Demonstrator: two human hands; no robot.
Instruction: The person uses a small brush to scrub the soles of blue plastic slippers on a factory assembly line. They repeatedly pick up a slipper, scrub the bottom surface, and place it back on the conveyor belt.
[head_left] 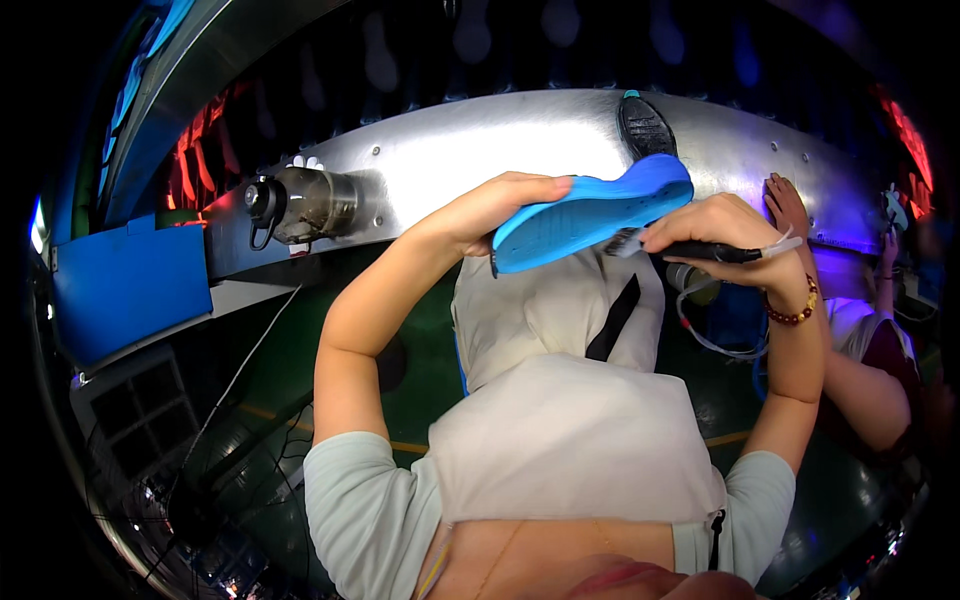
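Your left fingers grip blue shoe sole; right fingers clasp black-handled brush; brushing seems underway, remaining portion unclear.

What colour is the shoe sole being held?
The sole is bright blue, clearest in the head view.

the bare left hand is closed in a grip, one digit stretched out to the right and the others largely hidden. from it the bare left forearm slopes down and left to a bent elbow. to the right of that hand and a little lower, the bare right hand has its fingers curled tightly, tips pointing left. its wrist is bent, and the bare right forearm drops steeply below it.
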